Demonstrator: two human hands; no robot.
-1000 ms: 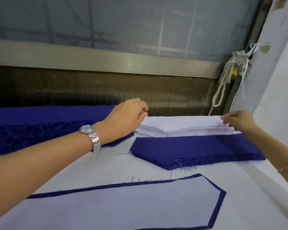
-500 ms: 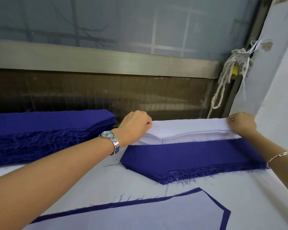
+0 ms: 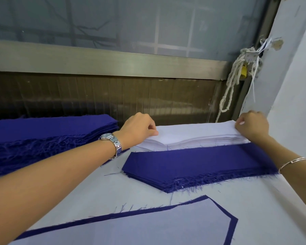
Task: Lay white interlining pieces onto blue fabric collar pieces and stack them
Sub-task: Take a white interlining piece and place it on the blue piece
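A stack of white interlining pieces lies at the back of the table. My left hand pinches the top piece at its left end, and my right hand pinches it at its right end. In front of it sits a stack of blue collar pieces with frayed edges. Nearest to me lies a blue collar piece covered by a white interlining piece, with a blue border showing around it.
A taller pile of blue fabric pieces lies at the left. The white table ends at a dark wall with a metal sill behind. A white rope hangs at the back right beside a pale wall.
The view has shifted down a little, so the near covered collar piece shows less. Both hands have settled on the ends of the top white piece and pinch it.
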